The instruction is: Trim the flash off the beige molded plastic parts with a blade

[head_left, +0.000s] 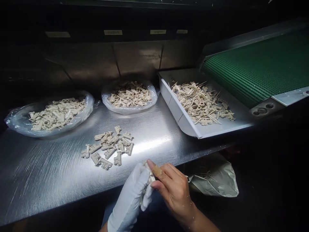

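Observation:
My left hand (132,190), in a white glove, is closed round a small beige plastic part (151,178) at the table's front edge. Most of that part is hidden by the glove. My right hand (172,185) is bare, with yellowish tape round its index finger. Its index finger and thumb press on the same part from the right. Just beyond my hands, a loose pile of beige plastic parts (108,146) lies on the metal table (65,170); they look like short tubes with side pieces.
Two plastic-lined containers (31,129) (126,111) of beige parts stand at the back. A white tray (180,114) holds parts with thin sticks, below the end of a green conveyor belt (258,64). An open bag (217,180) with thin scraps hangs below the table's right edge.

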The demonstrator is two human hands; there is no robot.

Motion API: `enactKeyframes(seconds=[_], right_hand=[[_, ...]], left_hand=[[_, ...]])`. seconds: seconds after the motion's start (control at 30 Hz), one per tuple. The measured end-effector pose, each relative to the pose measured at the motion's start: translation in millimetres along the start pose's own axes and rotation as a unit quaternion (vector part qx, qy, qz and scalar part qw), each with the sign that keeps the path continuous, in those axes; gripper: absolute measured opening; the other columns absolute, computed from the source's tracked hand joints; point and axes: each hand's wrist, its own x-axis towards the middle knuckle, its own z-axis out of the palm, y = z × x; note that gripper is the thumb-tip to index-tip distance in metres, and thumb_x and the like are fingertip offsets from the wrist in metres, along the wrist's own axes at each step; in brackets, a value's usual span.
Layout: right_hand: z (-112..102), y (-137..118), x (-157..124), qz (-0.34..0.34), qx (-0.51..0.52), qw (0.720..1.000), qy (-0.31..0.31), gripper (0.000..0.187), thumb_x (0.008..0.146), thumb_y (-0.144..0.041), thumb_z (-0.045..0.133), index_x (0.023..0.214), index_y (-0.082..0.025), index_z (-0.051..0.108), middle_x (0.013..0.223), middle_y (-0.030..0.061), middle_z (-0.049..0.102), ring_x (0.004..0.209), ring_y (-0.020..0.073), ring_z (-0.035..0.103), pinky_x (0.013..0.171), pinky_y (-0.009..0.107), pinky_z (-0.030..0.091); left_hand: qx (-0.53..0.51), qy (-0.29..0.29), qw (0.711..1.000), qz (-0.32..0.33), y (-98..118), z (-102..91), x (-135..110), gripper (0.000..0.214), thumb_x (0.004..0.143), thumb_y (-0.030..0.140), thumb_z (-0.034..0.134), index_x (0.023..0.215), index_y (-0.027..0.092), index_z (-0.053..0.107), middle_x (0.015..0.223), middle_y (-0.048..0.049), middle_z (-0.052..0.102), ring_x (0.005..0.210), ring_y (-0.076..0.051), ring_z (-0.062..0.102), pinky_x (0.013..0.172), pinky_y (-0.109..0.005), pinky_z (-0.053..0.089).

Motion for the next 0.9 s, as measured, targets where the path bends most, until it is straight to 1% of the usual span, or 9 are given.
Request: enactKeyframes(seconds=[0.1, 0.23, 0.33, 0.4, 0.43, 0.57, 0.67, 0.77, 0.9], right_hand=[[2, 2, 1, -0.012, -0.023, 1.000, 0.004, 0.050, 0.111, -0.048, 0.041, 0.148, -0.020, 0.057, 0.076, 0.0032, 0.062, 0.070, 0.0179, 0.057, 0.060, 0.029, 0.045], [5, 4, -2, -0.024, -0.002, 1.000, 0.016, 0.039, 0.112, -0.035, 0.045, 0.145, -0.020, 0.061, 0.071, 0.0010, 0.058, 0.064, 0.0170, 0.055, 0.057, 0.028, 0.043], [4, 5, -4, 0.010, 0.046, 0.998, 0.033, 0.044, 0.113, -0.039, 0.041, 0.153, -0.022, 0.051, 0.079, 0.0031, 0.063, 0.070, 0.0182, 0.059, 0.063, 0.029, 0.050], [2, 6, -4, 0.043, 0.079, 0.995, 0.046, 0.046, 0.113, -0.041, 0.040, 0.156, -0.025, 0.046, 0.086, 0.0036, 0.065, 0.075, 0.0188, 0.062, 0.069, 0.030, 0.053], [1, 7, -3, 0.051, 0.091, 0.994, 0.045, 0.045, 0.113, -0.042, 0.040, 0.155, -0.027, 0.047, 0.086, 0.0032, 0.065, 0.076, 0.0189, 0.062, 0.070, 0.031, 0.053], [-2, 6, 1, 0.035, 0.128, 0.991, 0.018, 0.039, 0.112, -0.041, 0.045, 0.147, -0.031, 0.058, 0.082, 0.0012, 0.063, 0.074, 0.0174, 0.058, 0.070, 0.030, 0.049], [-1, 5, 2, 0.028, 0.137, 0.990, 0.025, 0.039, 0.110, -0.040, 0.050, 0.147, -0.030, 0.059, 0.079, 0.0002, 0.061, 0.072, 0.0166, 0.055, 0.067, 0.029, 0.047], [0, 5, 0, 0.028, 0.131, 0.991, 0.029, 0.041, 0.110, -0.041, 0.050, 0.148, -0.030, 0.057, 0.079, 0.0006, 0.060, 0.072, 0.0168, 0.054, 0.067, 0.029, 0.046], [-2, 5, -1, 0.024, 0.120, 0.992, 0.020, 0.040, 0.110, -0.037, 0.051, 0.149, -0.029, 0.056, 0.079, 0.0005, 0.058, 0.072, 0.0169, 0.053, 0.066, 0.029, 0.045]], left_hand=[[-0.033, -0.031, 0.999, -0.026, -1, -2.1, 0, 0.051, 0.090, 0.068, 0.062, 0.063, 0.025, 0.060, 0.048, 0.0015, 0.055, 0.040, -0.015, 0.049, 0.045, -0.031, 0.039], [-0.079, -0.045, 0.995, -0.044, -6, -3.6, 2, 0.049, 0.093, 0.064, 0.062, 0.066, 0.023, 0.060, 0.050, 0.0029, 0.052, 0.041, -0.012, 0.044, 0.044, -0.027, 0.034], [-0.100, -0.055, 0.992, -0.046, -13, -7.2, 3, 0.045, 0.097, 0.061, 0.059, 0.075, 0.022, 0.061, 0.055, 0.0052, 0.049, 0.044, -0.009, 0.039, 0.046, -0.024, 0.033], [-0.087, -0.066, 0.993, -0.037, -18, -11.1, 4, 0.040, 0.098, 0.057, 0.061, 0.080, 0.021, 0.060, 0.057, 0.0069, 0.047, 0.047, -0.008, 0.038, 0.048, -0.022, 0.034], [-0.068, -0.078, 0.994, -0.029, -20, -13.1, 4, 0.039, 0.098, 0.055, 0.062, 0.081, 0.020, 0.060, 0.058, 0.0071, 0.046, 0.049, -0.008, 0.038, 0.050, -0.022, 0.035], [0.014, -0.117, 0.993, -0.015, -23, -17.6, 5, 0.042, 0.097, 0.057, 0.061, 0.080, 0.019, 0.065, 0.062, 0.0034, 0.052, 0.053, -0.011, 0.044, 0.052, -0.025, 0.035], [0.009, -0.121, 0.992, -0.032, -23, -16.6, 5, 0.046, 0.094, 0.064, 0.059, 0.079, 0.021, 0.065, 0.063, 0.0003, 0.059, 0.048, -0.012, 0.044, 0.047, -0.027, 0.031], [-0.002, -0.134, 0.990, -0.034, -25, -14.6, 5, 0.047, 0.092, 0.067, 0.059, 0.077, 0.023, 0.065, 0.060, -0.0001, 0.060, 0.045, -0.013, 0.044, 0.045, -0.028, 0.028], [0.000, -0.116, 0.993, -0.007, -28, -13.4, 5, 0.045, 0.094, 0.064, 0.059, 0.076, 0.023, 0.063, 0.058, 0.0006, 0.059, 0.047, -0.014, 0.046, 0.049, -0.028, 0.034]])
